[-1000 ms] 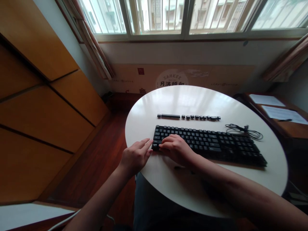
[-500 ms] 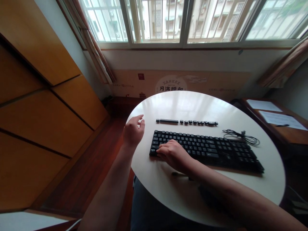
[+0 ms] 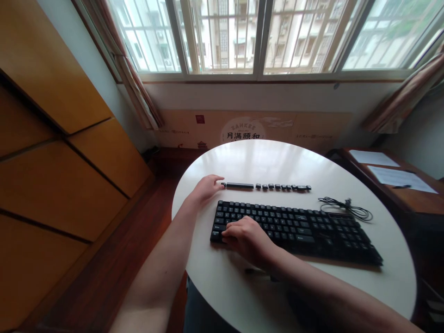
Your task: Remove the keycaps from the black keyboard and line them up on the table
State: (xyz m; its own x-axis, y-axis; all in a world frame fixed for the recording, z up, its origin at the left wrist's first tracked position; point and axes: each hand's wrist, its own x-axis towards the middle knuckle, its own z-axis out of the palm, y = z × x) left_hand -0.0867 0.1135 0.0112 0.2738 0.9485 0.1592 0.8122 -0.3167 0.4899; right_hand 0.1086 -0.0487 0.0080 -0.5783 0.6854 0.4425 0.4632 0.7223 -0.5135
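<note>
My left hand point(image 3: 207, 187) is at the left end of a row of loose black keycaps. Its fingers are apart, and the tips reach the small end keycap point(image 3: 224, 185), which they partly cover. Beside that cap lies a long spacebar keycap point(image 3: 240, 186), followed by several smaller keycaps point(image 3: 277, 187). A black keyboard point(image 3: 305, 231) lies below the row. My right hand point(image 3: 245, 237) rests over its lower left corner, fingers bent together on the bottom row. Whatever is under those fingertips is hidden.
The round white table point(image 3: 194, 226) carries everything. A coiled black cable point(image 3: 347, 208) lies behind the keyboard's right side. A thin dark tool point(image 3: 258, 273) lies partly under my right forearm. Papers point(image 3: 402, 178) and a pen point(image 3: 402, 187) rest on a brown side table.
My left hand has moved right to the end keycap of the row. The right hand stays on the keyboard's lower left corner. The view has tilted slightly up.
</note>
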